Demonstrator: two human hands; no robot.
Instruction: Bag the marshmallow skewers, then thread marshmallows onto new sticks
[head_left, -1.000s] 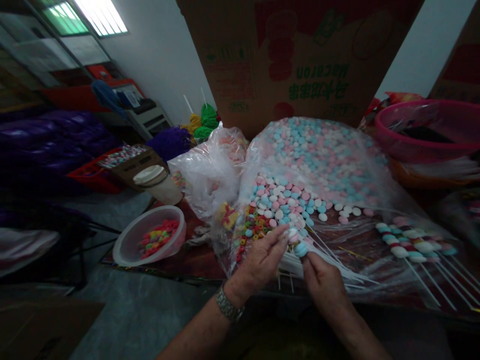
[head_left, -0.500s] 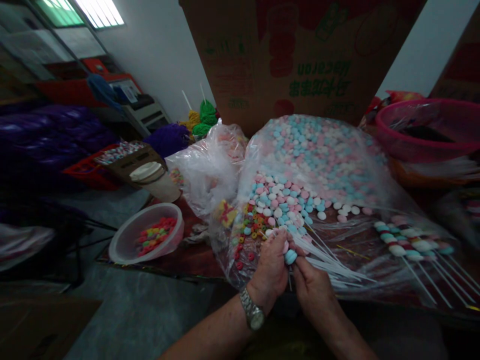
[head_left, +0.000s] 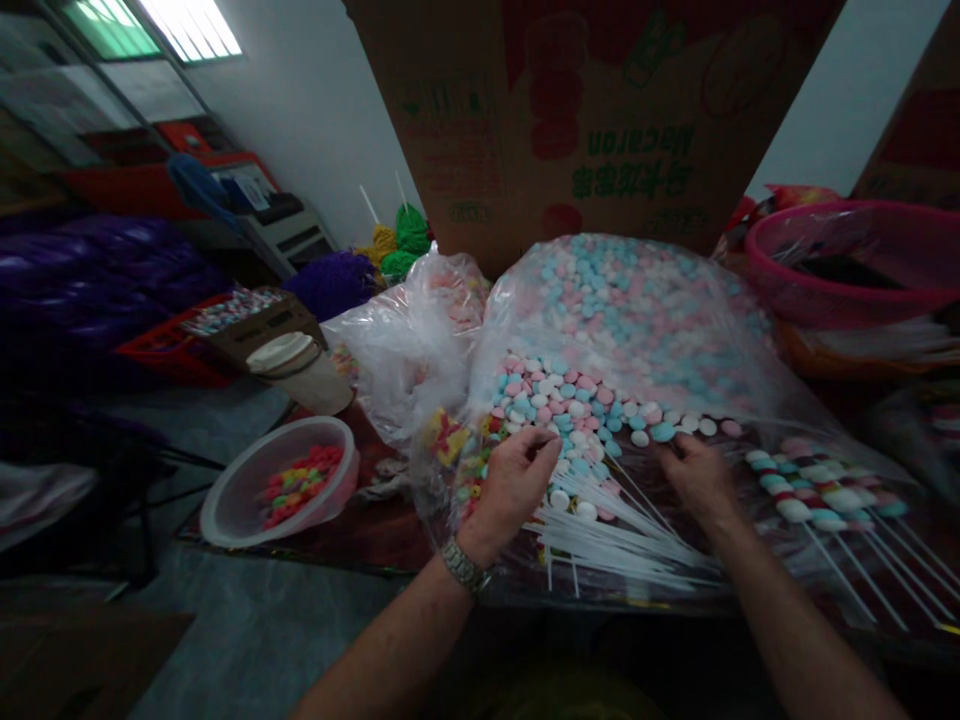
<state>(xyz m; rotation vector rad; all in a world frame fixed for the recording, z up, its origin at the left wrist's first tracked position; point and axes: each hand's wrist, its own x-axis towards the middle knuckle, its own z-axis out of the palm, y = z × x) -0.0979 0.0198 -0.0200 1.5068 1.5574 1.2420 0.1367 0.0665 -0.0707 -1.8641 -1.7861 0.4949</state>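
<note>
My left hand (head_left: 517, 480) is closed in a pinch over the candy pile; what its fingertips hold, if anything, is too small to tell. Between the hands lie loose pink, blue and white candies (head_left: 555, 395), spilling from a big clear bag (head_left: 637, 310). My right hand (head_left: 694, 475) reaches to the pile's right part, its fingertips at a blue candy (head_left: 663, 432). Below the pile, white sticks (head_left: 630, 550) lie bunched together. Finished-looking candy skewers (head_left: 825, 485) rest in a group at the right. Ring-shaped pieces (head_left: 472, 470) are partly behind my left hand.
A translucent bowl (head_left: 217, 500) of colourful rings stands at the left table edge, near a lidded pail (head_left: 311, 380). Behind rise a large cardboard box (head_left: 480, 130) and, at the right, a pink basket (head_left: 780, 285). Another clear bag (head_left: 420, 340) sits left of the pile.
My hands were together over the pile's front, holding blue and pink candies. They have moved apart, the left one up and leftward, the right one up and rightward to the loose candies.
</note>
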